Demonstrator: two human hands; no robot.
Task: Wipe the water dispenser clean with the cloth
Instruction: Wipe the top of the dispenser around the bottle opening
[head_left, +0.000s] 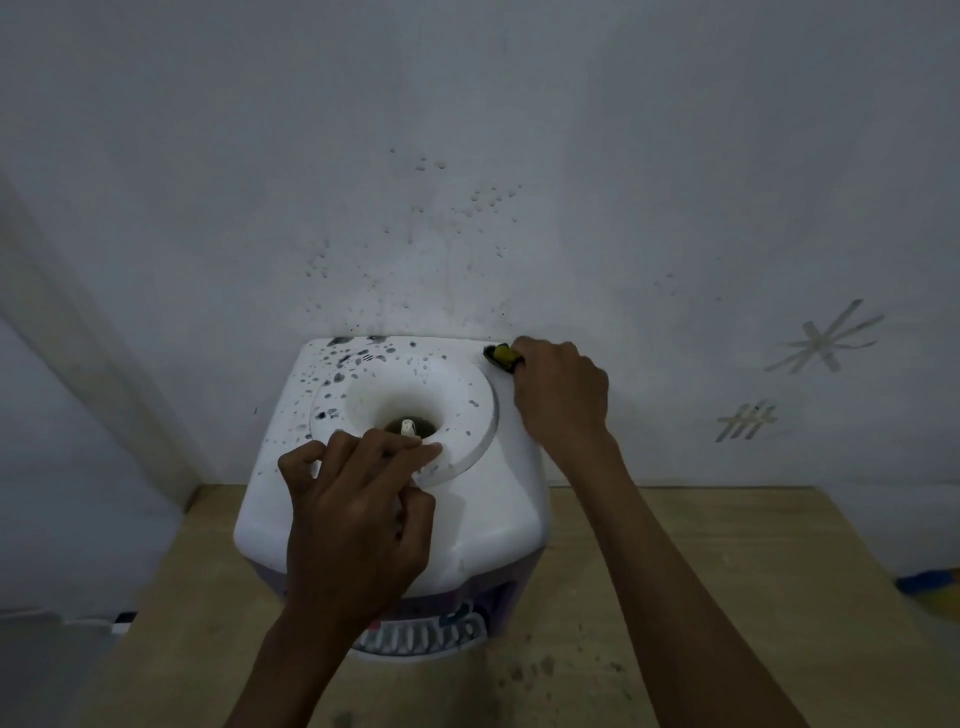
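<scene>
Water dispenser (467, 519): white, top-loading, standing on a tan worktop (727, 571) against a grey wall (467, 156); top speckled with dark spots, densest at rear left.
Cloth (501, 355): yellow and dark, bunched, at the rear right corner of the dispenser top.
Right hand (561, 395): grip closed around the cloth.
Left hand (358, 519): fingers curled, resting on the raised ring by the central well; whether its grip holds anything cannot be told.

one water dispenser (395, 499), one yellow-black cloth (501, 356), two hands, left (353, 525), right (561, 395), one table (701, 597)
</scene>
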